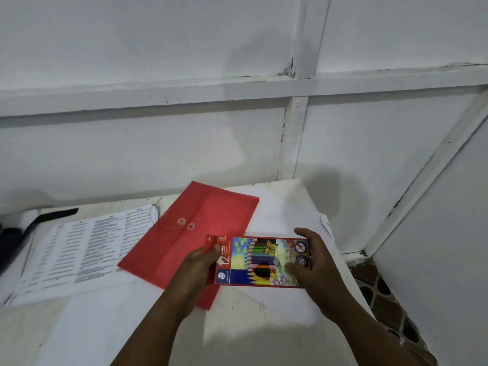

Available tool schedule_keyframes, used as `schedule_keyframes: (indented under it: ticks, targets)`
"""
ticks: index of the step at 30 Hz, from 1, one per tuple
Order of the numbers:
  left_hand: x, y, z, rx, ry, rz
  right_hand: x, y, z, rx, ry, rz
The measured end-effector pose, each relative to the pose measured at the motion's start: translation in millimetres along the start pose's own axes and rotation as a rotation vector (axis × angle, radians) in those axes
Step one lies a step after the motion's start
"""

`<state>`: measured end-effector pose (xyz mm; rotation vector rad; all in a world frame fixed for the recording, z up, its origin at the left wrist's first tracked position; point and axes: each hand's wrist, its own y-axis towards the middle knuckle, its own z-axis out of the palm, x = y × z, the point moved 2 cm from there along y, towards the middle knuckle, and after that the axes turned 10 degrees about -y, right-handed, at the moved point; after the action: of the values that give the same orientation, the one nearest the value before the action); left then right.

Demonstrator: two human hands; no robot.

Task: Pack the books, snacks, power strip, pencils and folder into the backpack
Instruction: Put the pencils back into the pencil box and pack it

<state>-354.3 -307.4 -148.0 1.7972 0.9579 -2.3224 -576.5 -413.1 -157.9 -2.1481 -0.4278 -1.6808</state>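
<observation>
You hold the pencil box (260, 261) level above the table (132, 326), one hand at each short end. Your left hand (196, 270) grips the left end, thumb curled over the top face beside the raised end flap. Your right hand (315, 262) clasps the right end: fingers wrap the far edge, thumb lies across the printed face. The box's long edges run left to right.

The folder (195, 233) lies flat on the table behind and to the left of the box, turned at an angle, with one corner toward the wall (158, 143) and another under your left forearm. The box's left end overlaps the folder's right edge in this view; whether the two touch cannot be determined.

A printed sheet (84, 249) lies flat left of the folder, its right edge at or under the folder's left edge. Plain white paper (280, 215) lies under the folder and spreads toward the table's right edge.

A dark object (10, 244) sits at the table's far left, cut off by the frame. The wall bounds the table's far edge. Past the right edge, tiled floor (383, 299) shows below.
</observation>
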Motion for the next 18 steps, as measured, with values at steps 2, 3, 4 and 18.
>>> schedule_keyframes:
  ticks: [2,3,4,18]
  targets:
    - [5,-9,-9,-0.038,-0.091,0.035,0,-1,-2,0.096,0.029,0.022]
    - [7,-15,-14,-0.044,-0.110,0.051,1,0,0,0.118,0.038,0.025]
    - [10,-22,-20,-0.053,-0.115,0.061,2,1,2,0.121,0.073,0.031]
    - [52,-185,-132,-0.399,-0.188,0.079,40,-53,206,0.697,0.178,-0.036]
